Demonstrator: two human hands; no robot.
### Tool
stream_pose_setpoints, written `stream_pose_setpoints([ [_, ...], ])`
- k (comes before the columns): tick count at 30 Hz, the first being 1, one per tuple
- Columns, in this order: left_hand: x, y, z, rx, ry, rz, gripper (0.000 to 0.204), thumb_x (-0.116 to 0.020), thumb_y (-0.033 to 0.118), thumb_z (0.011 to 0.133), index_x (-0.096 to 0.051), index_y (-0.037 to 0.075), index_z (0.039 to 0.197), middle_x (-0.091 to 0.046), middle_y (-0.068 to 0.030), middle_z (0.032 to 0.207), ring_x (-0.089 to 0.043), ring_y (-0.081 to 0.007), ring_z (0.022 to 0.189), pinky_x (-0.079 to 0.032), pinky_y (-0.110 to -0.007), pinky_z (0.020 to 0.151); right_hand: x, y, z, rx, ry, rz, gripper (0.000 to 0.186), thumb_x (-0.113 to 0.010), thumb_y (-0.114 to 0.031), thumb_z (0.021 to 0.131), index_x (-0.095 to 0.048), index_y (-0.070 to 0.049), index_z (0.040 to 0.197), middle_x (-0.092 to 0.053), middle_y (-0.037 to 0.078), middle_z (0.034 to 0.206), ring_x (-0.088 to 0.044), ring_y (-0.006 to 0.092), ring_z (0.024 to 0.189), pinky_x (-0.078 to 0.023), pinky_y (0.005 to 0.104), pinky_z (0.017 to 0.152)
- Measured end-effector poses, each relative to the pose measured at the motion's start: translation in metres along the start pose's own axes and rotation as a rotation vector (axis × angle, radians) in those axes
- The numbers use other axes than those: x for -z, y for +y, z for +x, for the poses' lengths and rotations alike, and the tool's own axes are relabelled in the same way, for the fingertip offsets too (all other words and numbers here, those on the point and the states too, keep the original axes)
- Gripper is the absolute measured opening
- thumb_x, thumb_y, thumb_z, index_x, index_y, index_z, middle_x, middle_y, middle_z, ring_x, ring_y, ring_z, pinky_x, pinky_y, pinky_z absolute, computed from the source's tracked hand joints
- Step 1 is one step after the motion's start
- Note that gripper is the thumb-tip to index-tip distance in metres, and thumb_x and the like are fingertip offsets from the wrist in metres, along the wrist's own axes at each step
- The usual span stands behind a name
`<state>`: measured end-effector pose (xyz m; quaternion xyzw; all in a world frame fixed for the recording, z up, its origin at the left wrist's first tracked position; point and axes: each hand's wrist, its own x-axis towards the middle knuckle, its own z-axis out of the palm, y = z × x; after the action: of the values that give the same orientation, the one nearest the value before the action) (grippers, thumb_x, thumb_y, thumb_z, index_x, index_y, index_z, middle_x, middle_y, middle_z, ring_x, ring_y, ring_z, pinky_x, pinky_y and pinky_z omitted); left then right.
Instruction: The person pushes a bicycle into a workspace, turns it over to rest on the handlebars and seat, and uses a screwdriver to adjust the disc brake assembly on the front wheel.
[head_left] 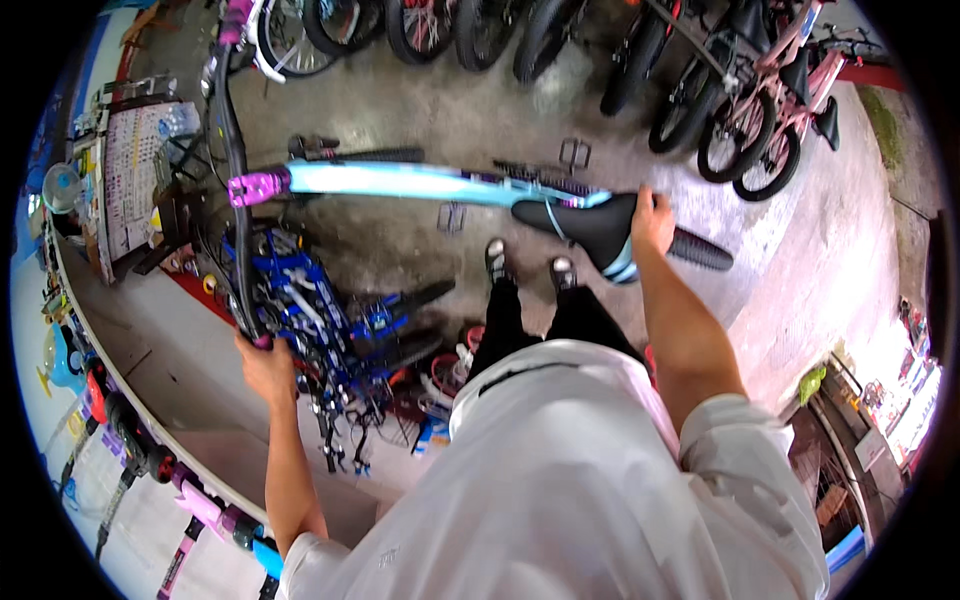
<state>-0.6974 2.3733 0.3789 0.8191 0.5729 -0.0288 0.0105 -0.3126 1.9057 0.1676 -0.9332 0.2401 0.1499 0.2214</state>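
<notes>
A bicycle with a light blue frame stands crosswise in front of me, its front to the left. My left hand is closed around the near end of its black handlebar. A purple stem joins the bar to the frame. My right hand grips the rear edge of the black saddle, which has light blue trim; some of the fingers are hidden under it. Behind the saddle the rear tyre shows. Pedals stick out on both sides of the frame.
Several bicycles line the far side, with pink ones at the far right. Blue bicycles crowd the near left, beside a curved ledge with scooters beyond. A cluttered shelf stands at the lower right.
</notes>
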Motion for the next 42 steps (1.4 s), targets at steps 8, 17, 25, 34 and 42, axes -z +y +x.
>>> stream_pose_setpoints([
  [8,0.002,-0.010,-0.041,0.069,-0.001,-0.101,0.073,-0.072,0.016,0.081,-0.048,0.007,0.149,-0.073,-0.0248,0.109,-0.070,-0.0460,0.097,-0.053,-0.052,0.088,-0.005,0.021,-0.012,-0.019,0.074,0.001,0.060,-0.053,-0.065,0.097,-0.075,-0.017,0.125,-0.074,0.024,0.118,-0.068,0.0449,0.114,-0.052,0.0531,0.098],
  [17,-0.002,-0.030,-0.038,-0.007,0.014,-0.046,0.078,-0.075,0.016,0.080,-0.045,0.010,0.152,-0.074,-0.0231,0.107,-0.070,-0.0462,0.097,-0.053,-0.053,0.087,0.012,0.036,-0.015,-0.017,0.105,-0.031,0.059,-0.052,-0.064,0.098,-0.076,-0.016,0.122,-0.075,0.024,0.116,-0.068,0.0466,0.112,-0.052,0.0534,0.097],
  [25,-0.004,-0.045,-0.042,-0.078,0.006,-0.001,0.076,-0.073,0.013,0.081,-0.045,0.007,0.151,-0.069,-0.0270,0.122,-0.066,-0.0493,0.106,-0.051,-0.054,0.092,0.034,0.061,-0.023,-0.053,0.067,-0.048,0.059,-0.051,-0.065,0.098,-0.075,-0.017,0.121,-0.075,0.023,0.117,-0.068,0.0461,0.113,-0.052,0.0538,0.097],
  [34,0.004,-0.014,-0.061,-0.028,-0.040,-0.008,0.072,-0.070,0.012,0.082,-0.046,0.007,0.150,-0.071,-0.0267,0.118,-0.068,-0.0481,0.105,-0.052,-0.052,0.091,0.034,0.091,0.006,0.012,0.096,-0.032,0.063,-0.051,-0.065,0.098,-0.076,-0.012,0.122,-0.074,0.026,0.116,-0.068,0.0478,0.112,-0.052,0.0538,0.099],
  [42,0.001,-0.028,-0.064,-0.151,0.037,-0.045,0.074,-0.071,0.011,0.078,-0.049,0.006,0.148,-0.069,-0.0290,0.113,-0.066,-0.0498,0.104,-0.051,-0.054,0.091,0.042,0.108,-0.001,0.005,0.131,0.054,0.064,-0.052,-0.065,0.098,-0.075,-0.013,0.125,-0.075,0.025,0.116,-0.068,0.0461,0.115,-0.051,0.0530,0.100],
])
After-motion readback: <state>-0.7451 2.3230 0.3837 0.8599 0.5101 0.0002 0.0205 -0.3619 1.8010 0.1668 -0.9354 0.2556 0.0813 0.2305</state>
